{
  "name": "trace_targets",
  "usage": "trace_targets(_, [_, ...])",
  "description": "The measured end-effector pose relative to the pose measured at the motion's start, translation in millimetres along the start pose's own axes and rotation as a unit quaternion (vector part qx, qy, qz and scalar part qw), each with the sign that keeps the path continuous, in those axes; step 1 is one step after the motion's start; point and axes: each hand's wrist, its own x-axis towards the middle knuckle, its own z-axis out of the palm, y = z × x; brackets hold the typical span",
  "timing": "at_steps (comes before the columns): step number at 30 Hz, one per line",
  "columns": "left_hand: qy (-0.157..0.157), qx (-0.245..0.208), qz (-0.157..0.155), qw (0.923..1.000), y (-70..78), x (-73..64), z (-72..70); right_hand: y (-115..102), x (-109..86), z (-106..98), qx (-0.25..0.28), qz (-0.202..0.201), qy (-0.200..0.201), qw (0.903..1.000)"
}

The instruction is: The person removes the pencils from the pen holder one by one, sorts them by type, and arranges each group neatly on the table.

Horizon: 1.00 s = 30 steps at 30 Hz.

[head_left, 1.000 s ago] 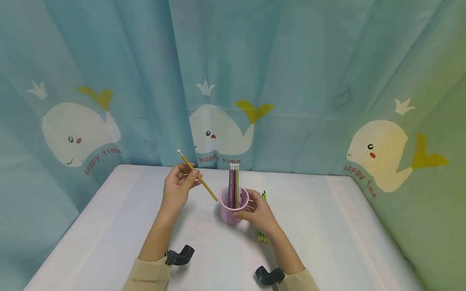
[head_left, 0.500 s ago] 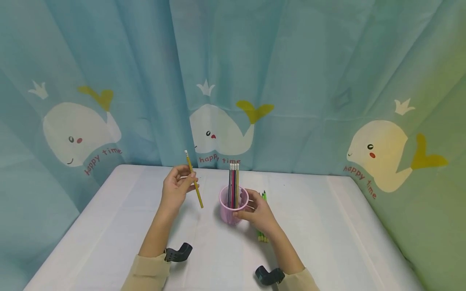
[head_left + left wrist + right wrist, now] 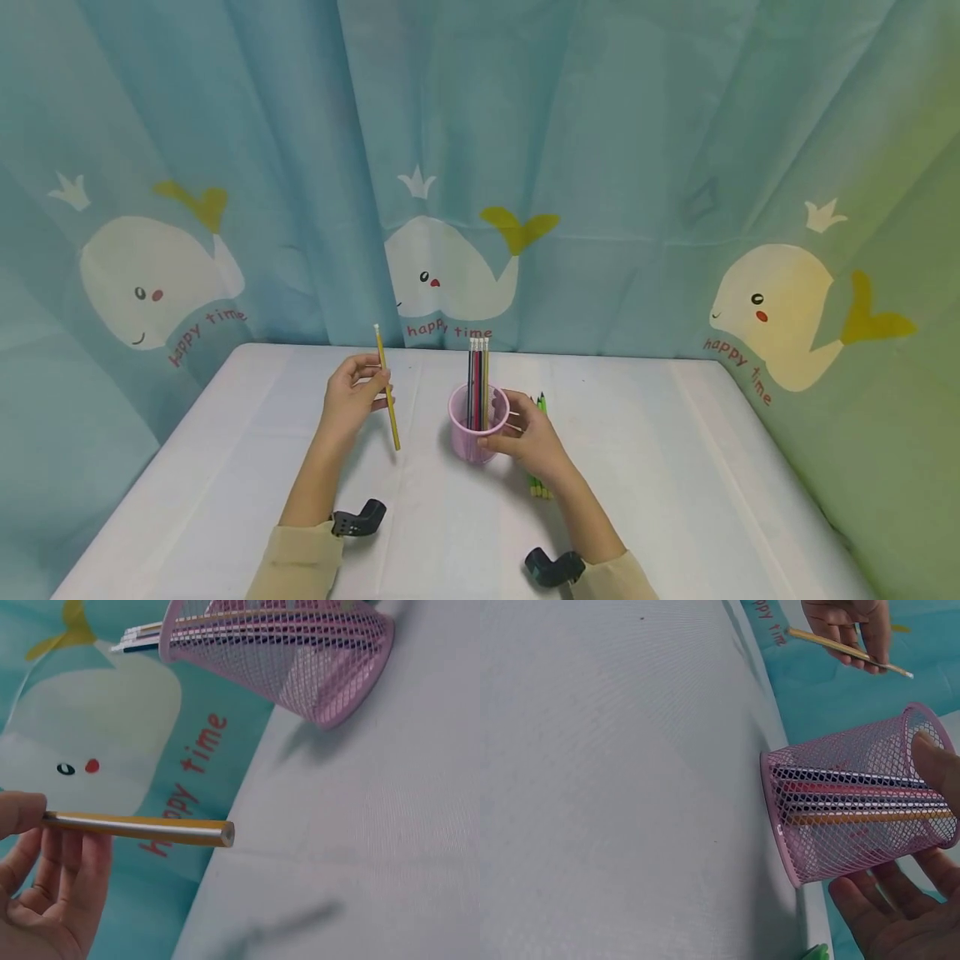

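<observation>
My left hand (image 3: 349, 404) pinches a yellow pencil (image 3: 393, 425) between thumb and fingers, to the left of the cup. The pencil stands nearly upright, white eraser on top; its flat, unsharpened end (image 3: 227, 833) shows in the left wrist view. With thumb and fingers around its right side, my right hand (image 3: 538, 440) grips a pink mesh pencil cup (image 3: 467, 450) near the rim. Several pencils (image 3: 477, 379), dark, red and yellow, stand inside it, eraser ends up. In the right wrist view, the cup's mesh wall (image 3: 847, 859) shows them bunched together.
Several green pencils (image 3: 541, 492) lie on the white table (image 3: 660, 467) to the right of the cup, partly hidden under my right hand. A blue curtain (image 3: 630, 167) with whale prints hangs behind the table's far edge.
My left hand has drawn back to the left, away from the cup, and the yellow pencil has turned from slanted to nearly upright. My right hand keeps its hold on the cup.
</observation>
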Motion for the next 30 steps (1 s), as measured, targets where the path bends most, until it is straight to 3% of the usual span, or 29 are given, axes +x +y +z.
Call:
trace_targets(14, [-0.04,0.066,-0.024,0.9967,-15.3,5.4,-10.7,1,-1.1,9,0.002,-0.015,-0.002,0.9999])
trace_targets(22, [-0.074,0.087,-0.035,0.9929,-15.9,3.9,-13.3,2,-2.1,19,0.007,-0.021,0.023,0.9995])
trace_targets(30, [-0.08,0.14,-0.049,0.9856,-19.5,3.4,-18.5,0,-2.1,18,0.006,-0.015,0.01,0.9998])
